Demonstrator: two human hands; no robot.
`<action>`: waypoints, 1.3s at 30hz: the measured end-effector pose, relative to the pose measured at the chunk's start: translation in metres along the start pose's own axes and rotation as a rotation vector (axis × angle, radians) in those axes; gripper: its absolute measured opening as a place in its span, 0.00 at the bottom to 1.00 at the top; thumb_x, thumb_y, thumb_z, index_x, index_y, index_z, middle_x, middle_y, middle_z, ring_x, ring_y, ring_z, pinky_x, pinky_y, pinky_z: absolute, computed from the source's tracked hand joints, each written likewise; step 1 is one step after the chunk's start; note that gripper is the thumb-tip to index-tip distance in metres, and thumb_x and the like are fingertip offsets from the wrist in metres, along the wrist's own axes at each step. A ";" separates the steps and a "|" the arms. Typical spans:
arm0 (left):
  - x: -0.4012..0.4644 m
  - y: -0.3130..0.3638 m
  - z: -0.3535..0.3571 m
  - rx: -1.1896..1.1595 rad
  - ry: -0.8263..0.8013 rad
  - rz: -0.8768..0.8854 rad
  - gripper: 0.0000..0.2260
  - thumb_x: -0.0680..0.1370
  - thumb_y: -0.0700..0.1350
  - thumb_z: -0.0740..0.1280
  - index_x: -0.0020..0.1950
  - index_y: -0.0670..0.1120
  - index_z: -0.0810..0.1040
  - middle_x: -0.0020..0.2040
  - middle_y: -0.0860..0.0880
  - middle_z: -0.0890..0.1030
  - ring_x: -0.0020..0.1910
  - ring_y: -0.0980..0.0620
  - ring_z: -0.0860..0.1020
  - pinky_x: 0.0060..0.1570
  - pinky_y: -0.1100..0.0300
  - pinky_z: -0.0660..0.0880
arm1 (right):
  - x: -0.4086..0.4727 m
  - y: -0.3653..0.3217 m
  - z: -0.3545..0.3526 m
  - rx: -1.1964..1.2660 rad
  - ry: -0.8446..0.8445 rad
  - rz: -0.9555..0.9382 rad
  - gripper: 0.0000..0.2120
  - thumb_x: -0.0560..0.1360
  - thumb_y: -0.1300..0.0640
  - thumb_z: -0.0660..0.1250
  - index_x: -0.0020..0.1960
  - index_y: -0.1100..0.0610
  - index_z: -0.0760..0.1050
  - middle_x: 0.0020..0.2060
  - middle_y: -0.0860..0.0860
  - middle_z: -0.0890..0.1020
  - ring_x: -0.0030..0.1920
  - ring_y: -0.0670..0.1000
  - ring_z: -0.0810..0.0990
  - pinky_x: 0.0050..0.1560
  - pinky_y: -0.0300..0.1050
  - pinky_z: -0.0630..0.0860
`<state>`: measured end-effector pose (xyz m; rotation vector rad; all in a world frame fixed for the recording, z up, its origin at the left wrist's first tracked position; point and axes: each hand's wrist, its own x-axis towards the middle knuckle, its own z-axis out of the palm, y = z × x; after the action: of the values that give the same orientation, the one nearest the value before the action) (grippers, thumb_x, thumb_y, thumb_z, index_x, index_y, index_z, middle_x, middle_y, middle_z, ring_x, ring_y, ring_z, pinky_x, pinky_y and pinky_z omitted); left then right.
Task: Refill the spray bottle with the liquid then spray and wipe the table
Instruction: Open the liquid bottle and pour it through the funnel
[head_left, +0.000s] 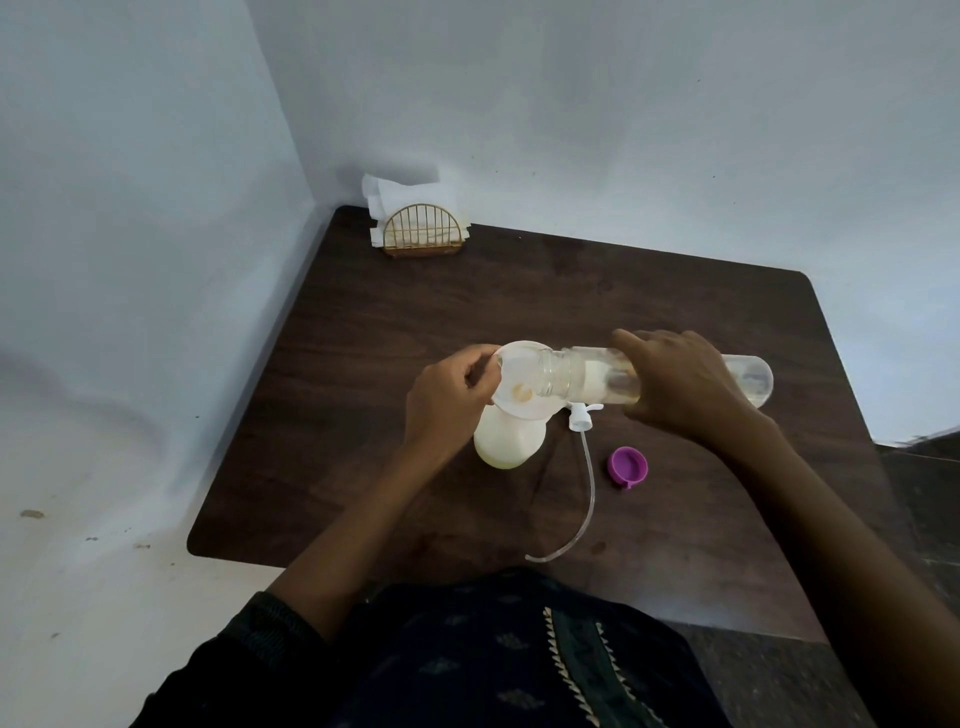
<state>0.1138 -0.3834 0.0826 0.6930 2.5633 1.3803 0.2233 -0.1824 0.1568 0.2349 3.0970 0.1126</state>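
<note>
- Both hands are engaged: the left hand is curled around the rim of a white funnel, pinching it steady, while the right hand is wrapped around a clear bottle held almost level, its mouth resting in the funnel.
- Nearest the body, a clear tube is seen curving across the dark table, joined to a white spray head that lies just beside the funnel, so the spray bottle is open for filling.
- A purple cap is lying to the right of the tube, apart from everything else; it is judged to belong to the clear bottle.
- The spray bottle is standing upright under the funnel, showing pale yellow through its white wall; how full it is cannot be read clearly.
- Little liquid seems left in the clear bottle, so the base should be raised slowly and the mouth kept over the funnel's hole.
- The funnel should be kept upright and pressed lightly down; if it is tipped, liquid is likely to be spilled on the table.
- Pouring should be paused if liquid is seen pooling in the funnel.
- At the far corner, white paper napkins are held in a gold wire holder, well apart from the hands and ready for wiping.
</note>
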 end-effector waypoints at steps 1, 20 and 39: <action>0.000 0.000 0.000 0.001 -0.002 0.000 0.11 0.79 0.52 0.61 0.56 0.55 0.80 0.42 0.57 0.83 0.39 0.60 0.80 0.42 0.52 0.79 | 0.000 0.000 0.000 0.001 -0.001 0.002 0.20 0.65 0.53 0.71 0.55 0.54 0.70 0.46 0.51 0.81 0.48 0.56 0.79 0.45 0.49 0.70; 0.005 -0.001 0.000 0.004 -0.013 0.002 0.11 0.79 0.52 0.60 0.56 0.54 0.80 0.42 0.57 0.82 0.38 0.59 0.79 0.40 0.56 0.78 | 0.002 -0.003 -0.006 0.014 0.003 -0.008 0.20 0.66 0.53 0.70 0.56 0.55 0.70 0.48 0.52 0.81 0.49 0.57 0.79 0.44 0.47 0.65; 0.007 -0.007 -0.001 0.006 -0.012 0.004 0.10 0.79 0.51 0.61 0.56 0.54 0.79 0.44 0.57 0.83 0.39 0.59 0.79 0.42 0.52 0.80 | 0.006 -0.006 -0.009 0.029 0.028 -0.028 0.19 0.69 0.50 0.69 0.56 0.56 0.71 0.47 0.53 0.81 0.48 0.58 0.79 0.43 0.48 0.65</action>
<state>0.1051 -0.3840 0.0780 0.7059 2.5590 1.3657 0.2156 -0.1883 0.1652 0.1920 3.1309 0.0705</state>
